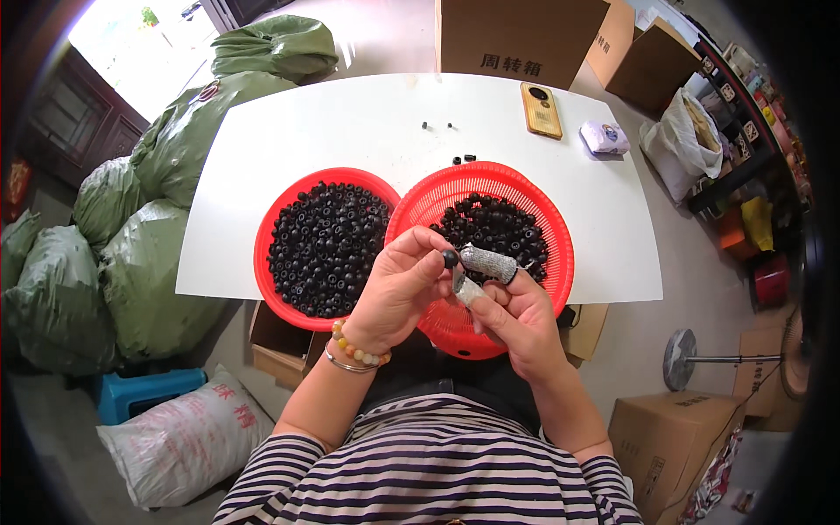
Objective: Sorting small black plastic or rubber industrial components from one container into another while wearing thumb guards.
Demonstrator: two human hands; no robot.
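Note:
My left hand [394, 284] pinches a small round black plastic piece [451, 259] between thumb and forefinger. Close against it is my right hand [525, 328], its thumb and forefinger wrapped in silver-grey tape [490, 262]. The right fingers are bent together near the piece; whatever they grip is too small to make out. Both hands are over the near part of a red slotted basket [567, 236], which holds many similar black pieces [499, 223]. To its left, a second red basket [262, 249] is filled more fully with black pieces [324, 254].
The baskets rest at the near edge of a white table [306, 122]. A few loose black pieces [464, 160], a gold phone [542, 111] and a purple-white packet [604, 137] lie on it. Green sacks [157, 271] crowd the left; cardboard boxes [516, 39] stand behind.

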